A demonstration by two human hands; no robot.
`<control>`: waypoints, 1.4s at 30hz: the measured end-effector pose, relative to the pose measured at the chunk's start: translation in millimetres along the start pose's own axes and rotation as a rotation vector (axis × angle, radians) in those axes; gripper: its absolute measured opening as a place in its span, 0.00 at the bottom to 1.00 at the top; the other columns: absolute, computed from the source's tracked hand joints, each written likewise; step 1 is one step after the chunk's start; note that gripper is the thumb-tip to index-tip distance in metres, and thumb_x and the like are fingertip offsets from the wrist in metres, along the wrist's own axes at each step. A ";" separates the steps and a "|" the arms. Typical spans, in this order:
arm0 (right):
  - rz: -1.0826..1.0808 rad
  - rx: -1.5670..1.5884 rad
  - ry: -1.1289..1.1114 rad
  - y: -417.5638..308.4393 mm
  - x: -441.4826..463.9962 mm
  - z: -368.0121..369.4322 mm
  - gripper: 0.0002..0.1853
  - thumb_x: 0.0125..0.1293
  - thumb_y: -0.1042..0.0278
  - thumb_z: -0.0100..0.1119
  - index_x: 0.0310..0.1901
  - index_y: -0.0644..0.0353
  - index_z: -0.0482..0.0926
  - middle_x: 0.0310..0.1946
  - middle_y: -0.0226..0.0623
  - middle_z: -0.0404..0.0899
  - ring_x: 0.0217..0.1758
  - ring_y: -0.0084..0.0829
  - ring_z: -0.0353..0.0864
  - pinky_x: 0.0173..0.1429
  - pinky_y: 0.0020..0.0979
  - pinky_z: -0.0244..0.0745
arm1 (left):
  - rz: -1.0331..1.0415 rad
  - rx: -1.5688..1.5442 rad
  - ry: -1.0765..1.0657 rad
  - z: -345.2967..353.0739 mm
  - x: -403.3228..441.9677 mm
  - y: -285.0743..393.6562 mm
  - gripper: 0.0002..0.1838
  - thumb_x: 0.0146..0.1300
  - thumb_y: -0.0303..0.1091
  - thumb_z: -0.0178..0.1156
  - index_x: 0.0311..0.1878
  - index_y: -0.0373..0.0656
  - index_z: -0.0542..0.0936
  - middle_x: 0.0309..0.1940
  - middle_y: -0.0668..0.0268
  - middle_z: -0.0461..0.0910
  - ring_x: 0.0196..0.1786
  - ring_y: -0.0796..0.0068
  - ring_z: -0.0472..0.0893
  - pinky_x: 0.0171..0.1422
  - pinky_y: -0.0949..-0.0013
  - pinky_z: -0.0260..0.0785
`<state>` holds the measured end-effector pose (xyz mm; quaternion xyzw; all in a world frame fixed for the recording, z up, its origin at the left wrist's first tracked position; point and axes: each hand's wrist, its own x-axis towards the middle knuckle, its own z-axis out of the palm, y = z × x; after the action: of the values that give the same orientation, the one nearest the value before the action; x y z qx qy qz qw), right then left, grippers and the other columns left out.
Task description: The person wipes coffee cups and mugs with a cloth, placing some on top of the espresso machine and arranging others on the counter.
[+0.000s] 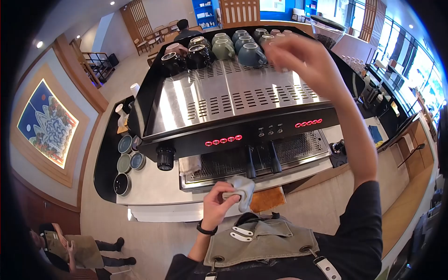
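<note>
My left hand [217, 205] pinches a pale folded cloth [241, 190] in front of the espresso machine [233, 100]. Stretched out over the machine's top, my right hand [301, 58] is smeared by motion, and its fingers do not show clearly. It is close to the right-hand cups, beside a blue-grey cup [250, 55]. Upside-down cups stand in rows on the slotted metal top, among them a green cup [223, 49] and a black cup [198, 57]. Below the front panel, two black portafilter handles [251, 163] stick out.
Stacked saucers and bowls [123, 163] sit on the counter left of the machine. A folded cloth [190, 165] lies at the drip tray's left end. A grinder hopper [326, 31] rises behind my right arm. At lower left, a person in an apron [81, 249] is nearby.
</note>
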<state>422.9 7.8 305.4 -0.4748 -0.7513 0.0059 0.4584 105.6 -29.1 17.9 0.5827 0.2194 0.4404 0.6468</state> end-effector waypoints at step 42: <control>0.964 1.465 -0.387 -54.8 -270.3 267.3 0.31 0.71 0.61 0.67 0.71 0.63 0.69 0.61 0.33 0.78 0.62 0.22 0.76 0.66 0.27 0.71 | -0.864 -0.115 -0.458 -144.4 -56.4 -3.4 0.26 0.63 0.23 0.71 0.62 0.35 0.74 0.58 0.59 0.82 0.55 0.79 0.82 0.58 0.75 0.73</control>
<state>233.4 -102.7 -9.9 -0.3177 -0.3423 0.7554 0.4596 -37.6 5.6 -30.7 0.4836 0.2685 0.0041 0.8331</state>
